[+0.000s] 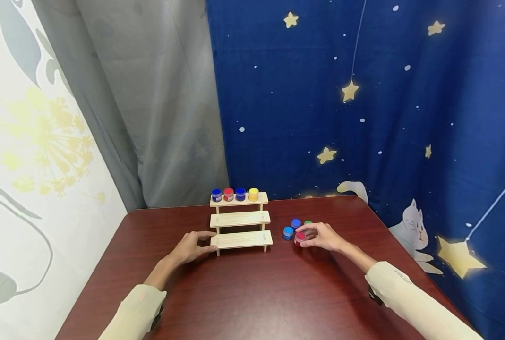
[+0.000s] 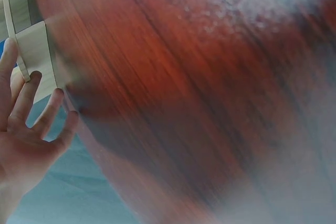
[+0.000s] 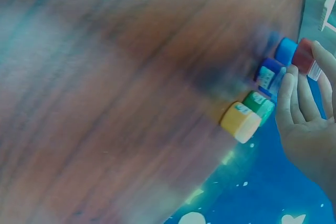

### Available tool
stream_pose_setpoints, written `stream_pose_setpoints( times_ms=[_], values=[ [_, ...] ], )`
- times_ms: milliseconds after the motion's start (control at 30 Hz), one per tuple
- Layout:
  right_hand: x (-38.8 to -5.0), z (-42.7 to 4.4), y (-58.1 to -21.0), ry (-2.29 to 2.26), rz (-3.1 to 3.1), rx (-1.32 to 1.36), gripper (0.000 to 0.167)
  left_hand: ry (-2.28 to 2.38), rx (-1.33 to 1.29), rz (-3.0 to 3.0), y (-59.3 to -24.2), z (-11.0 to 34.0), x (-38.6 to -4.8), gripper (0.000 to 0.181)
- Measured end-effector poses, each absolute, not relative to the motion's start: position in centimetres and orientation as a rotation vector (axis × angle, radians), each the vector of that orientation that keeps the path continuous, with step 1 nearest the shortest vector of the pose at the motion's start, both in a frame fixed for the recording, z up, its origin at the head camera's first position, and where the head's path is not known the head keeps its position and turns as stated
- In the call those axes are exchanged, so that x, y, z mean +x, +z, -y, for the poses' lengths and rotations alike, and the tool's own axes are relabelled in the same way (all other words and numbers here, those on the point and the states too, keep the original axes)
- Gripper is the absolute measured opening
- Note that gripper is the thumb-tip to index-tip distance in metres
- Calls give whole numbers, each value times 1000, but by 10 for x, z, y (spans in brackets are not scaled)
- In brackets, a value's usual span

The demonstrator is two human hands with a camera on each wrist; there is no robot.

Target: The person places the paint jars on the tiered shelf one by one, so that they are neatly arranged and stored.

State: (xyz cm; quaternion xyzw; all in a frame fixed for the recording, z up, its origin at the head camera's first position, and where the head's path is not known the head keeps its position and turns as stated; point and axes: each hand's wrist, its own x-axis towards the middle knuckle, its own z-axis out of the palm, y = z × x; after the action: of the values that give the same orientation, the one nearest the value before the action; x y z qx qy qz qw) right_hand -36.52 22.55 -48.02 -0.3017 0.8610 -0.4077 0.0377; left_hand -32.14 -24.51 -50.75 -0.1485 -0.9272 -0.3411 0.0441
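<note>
A three-step wooden display rack stands on the table. At the left end of its lowest step, my left hand holds the board between thumb and fingers. On the top step sit two dark blue paint jars, a red one and a yellow paint jar. To the right of the rack, my right hand pinches a red paint jar. Close to it are a light blue jar, a darker blue jar and a green jar. A yellow jar, seen in the right wrist view, is hidden from the head view.
The dark red wooden table has its far edge against a grey curtain and a blue star-patterned curtain. A white patterned curtain hangs along the left side.
</note>
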Motion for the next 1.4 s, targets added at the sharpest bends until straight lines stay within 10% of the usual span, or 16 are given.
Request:
stream_pose_setpoints(
  times_ms=[1400],
  values=[
    [-396, -107, -439, -1172, -2586, -1115, 44, -1065, -461, 2781, -510, 245, -321, 46]
  ],
)
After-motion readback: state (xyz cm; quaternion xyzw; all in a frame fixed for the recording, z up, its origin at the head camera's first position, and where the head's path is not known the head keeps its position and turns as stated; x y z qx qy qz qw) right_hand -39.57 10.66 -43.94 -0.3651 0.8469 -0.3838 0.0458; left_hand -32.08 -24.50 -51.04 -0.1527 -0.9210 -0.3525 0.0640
